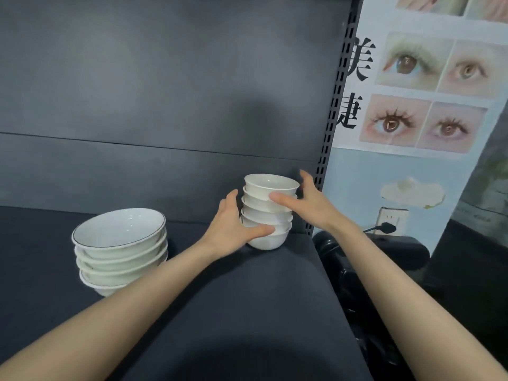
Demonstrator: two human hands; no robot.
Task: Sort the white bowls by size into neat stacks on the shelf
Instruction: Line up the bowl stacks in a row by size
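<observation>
A stack of several small white bowls (268,213) stands near the right end of the dark shelf (220,284), close to its back panel. My left hand (233,229) grips the stack's lower part from the left, thumb across the bottom bowls. My right hand (305,200) holds the upper part from the right, thumb laid over the front of the second and third bowls. Further left stands a stack of several larger white bowls (121,246) with thin dark rims, leaning slightly and apart from both hands.
A slotted upright post (330,127) marks the shelf's right end just behind the small stack. Beyond it hang a poster (423,86) and a wall socket with a black plug (384,228). A black object (371,251) sits below.
</observation>
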